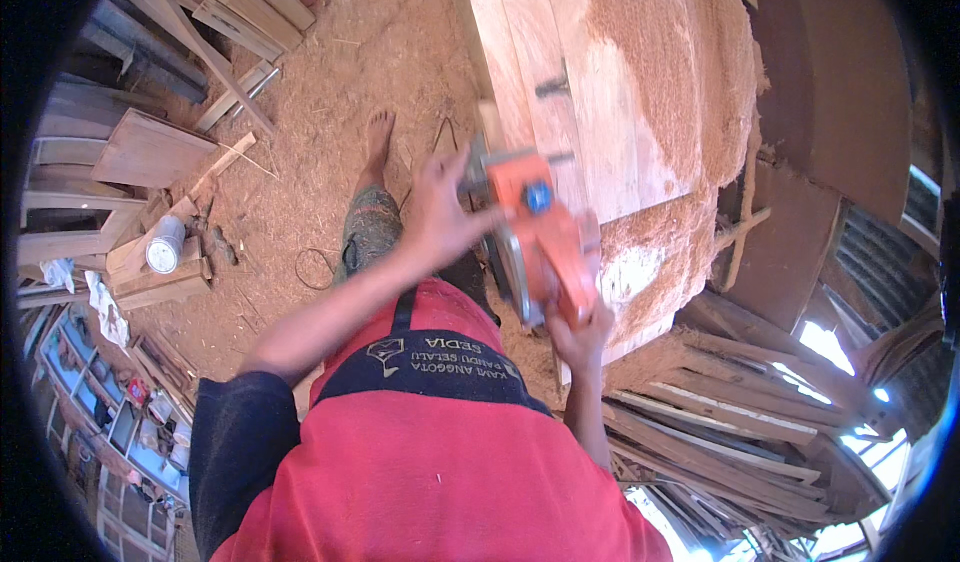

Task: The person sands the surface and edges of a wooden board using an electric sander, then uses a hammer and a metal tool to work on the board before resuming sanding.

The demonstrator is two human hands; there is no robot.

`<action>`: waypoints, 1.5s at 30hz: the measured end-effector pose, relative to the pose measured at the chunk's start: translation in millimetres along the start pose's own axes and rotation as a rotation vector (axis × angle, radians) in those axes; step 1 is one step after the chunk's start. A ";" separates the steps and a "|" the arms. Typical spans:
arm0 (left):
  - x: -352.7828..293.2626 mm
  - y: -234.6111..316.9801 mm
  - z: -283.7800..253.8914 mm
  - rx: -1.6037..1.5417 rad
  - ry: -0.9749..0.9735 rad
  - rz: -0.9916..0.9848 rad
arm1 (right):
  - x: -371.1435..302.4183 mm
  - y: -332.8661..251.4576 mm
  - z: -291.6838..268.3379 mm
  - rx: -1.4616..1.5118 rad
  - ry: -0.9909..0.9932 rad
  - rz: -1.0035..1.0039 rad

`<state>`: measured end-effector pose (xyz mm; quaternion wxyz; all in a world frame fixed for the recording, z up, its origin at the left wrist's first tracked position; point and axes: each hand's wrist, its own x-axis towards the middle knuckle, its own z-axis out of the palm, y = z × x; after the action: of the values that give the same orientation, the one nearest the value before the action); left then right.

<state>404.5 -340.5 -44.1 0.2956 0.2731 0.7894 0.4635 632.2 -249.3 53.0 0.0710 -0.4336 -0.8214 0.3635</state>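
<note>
An orange electric planer (548, 247) with a blue knob is tilted on its side at the near left edge of a wide wooden slab (620, 122). My right hand (583, 337) is closed round its rear handle. My left hand (450, 207) grips the metal part at the planer's front left side, thumb against the body; some fingertips are hidden or blurred. A small dark metal tool (552, 84) lies on the slab beyond the planer. Coarse brown shavings cover much of the slab's right side, and bare pale wood shows along its left.
Long boards (720, 422) are stacked at the lower right. Planks and panels (150, 150) lean at the left, near a white can (165, 247) on wood blocks (165, 287). A thin cord (315, 270) curls on the sawdust-covered floor (330, 72) beside my bare foot (378, 137).
</note>
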 end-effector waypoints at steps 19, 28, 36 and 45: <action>48.2 -1.8 -30.5 -0.019 -0.021 -0.030 | 46.9 -24.5 22.1 0.101 -0.038 -0.028; 165.9 -21.9 -88.7 -0.030 -0.001 -0.037 | 159.4 -92.1 56.6 0.139 -0.075 -0.042; 254.7 -31.8 -134.1 -0.081 0.054 0.022 | 245.3 -138.3 87.7 0.126 -0.054 -0.089; 330.8 -39.3 -175.8 -0.198 0.013 0.052 | 313.4 -175.3 115.5 0.155 -0.001 -0.142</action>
<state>48.1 -224.1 -80.3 0.3039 0.2600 0.7342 0.5486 274.2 -134.7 22.5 0.1296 -0.3675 -0.8194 0.4204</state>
